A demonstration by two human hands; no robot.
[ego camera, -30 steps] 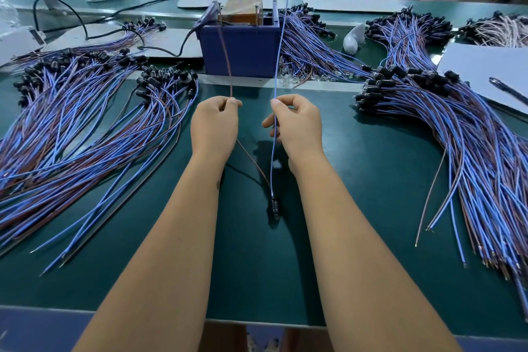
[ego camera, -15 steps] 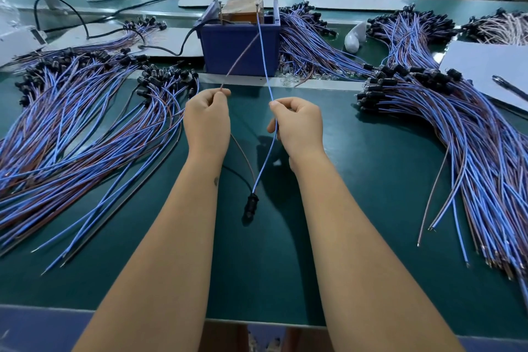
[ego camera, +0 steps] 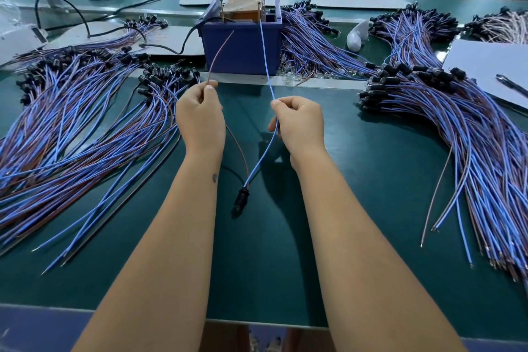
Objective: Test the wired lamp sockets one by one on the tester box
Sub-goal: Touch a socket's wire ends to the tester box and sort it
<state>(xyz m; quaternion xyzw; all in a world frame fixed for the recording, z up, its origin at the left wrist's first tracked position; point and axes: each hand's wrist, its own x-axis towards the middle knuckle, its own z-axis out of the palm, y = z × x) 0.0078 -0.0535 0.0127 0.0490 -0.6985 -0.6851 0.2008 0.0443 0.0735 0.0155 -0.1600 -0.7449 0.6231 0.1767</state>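
A black lamp socket (ego camera: 241,199) is seen hanging low between the two forearms, just above the green bench (ego camera: 357,186), below and nearer the camera than both hands. Two wires rise from its top and part. The brown wire (ego camera: 238,151) is led up and left into the left hand (ego camera: 200,120), where it is pinched between thumb and forefinger; its free end (ego camera: 220,51) stands out above the grip and is pointed toward the front of the blue tester box (ego camera: 243,46), short of the box's top. The blue wire (ego camera: 264,151) is led up and right into the right hand (ego camera: 298,123), whose grip is clamped on it by curled fingers; above that grip the wire is stretched upward so that its tip lies at one of the metal pins (ego camera: 259,10) standing on the box. Whether the tip is touching the pin cannot be told.

The tester box is placed at the far edge of the bench, with a wooden block (ego camera: 243,6) in it and a black cable (ego camera: 183,46) run out to the left. A large fan of wired sockets (ego camera: 85,123) is spread to the left of the hands, and another heap (ego camera: 457,128) is spread to the right. A further bundle (ego camera: 308,40) is laid just right of the box. A white sheet (ego camera: 485,66) is seen at the far right.
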